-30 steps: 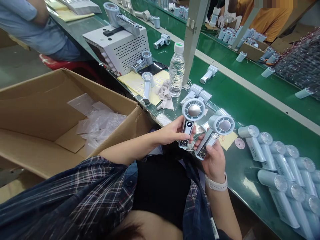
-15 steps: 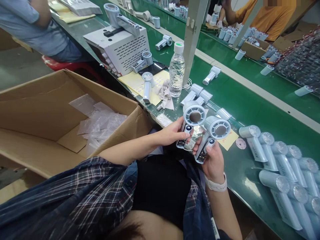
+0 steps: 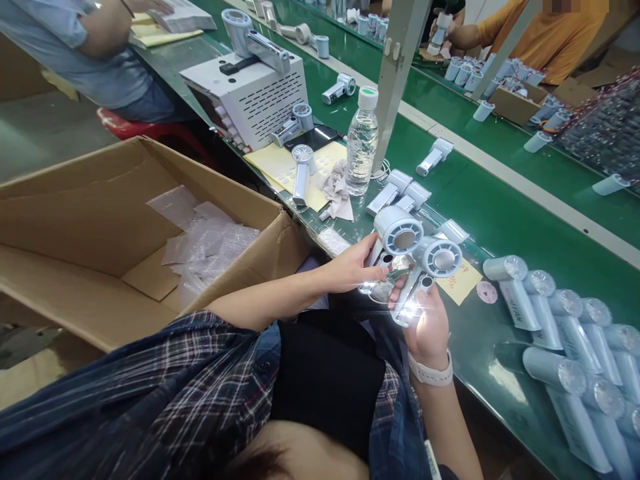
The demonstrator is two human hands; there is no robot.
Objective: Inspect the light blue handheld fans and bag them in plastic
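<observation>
Two pale blue handheld fans are held side by side above the bench edge, round heads up. My left hand (image 3: 353,267) is closed around the handle of the left fan (image 3: 400,230). In my right hand (image 3: 429,320), on the arm with a white wristband, the fingers grip the right fan (image 3: 440,258). Both small round displays look dark, and strong glare covers the right fan's lower handle. Just behind lie several more fans (image 3: 397,187). A yellow note (image 3: 459,281) and a round pink sticker (image 3: 487,292) rest to the right.
An open cardboard box (image 3: 100,213) holding clear plastic sleeves (image 3: 215,247) stands at left. On the bench are a water bottle (image 3: 362,143), a crumpled cloth (image 3: 337,190) and a white metal case (image 3: 250,93). Rows of fans (image 3: 575,327) lie at right. Co-workers sit nearby.
The lit "20" displays on both fans have gone dark, and bright glare now shows on the right fan's handle. Both fans have tilted slightly. Across the bench, a co-worker's hand now holds a white part.
</observation>
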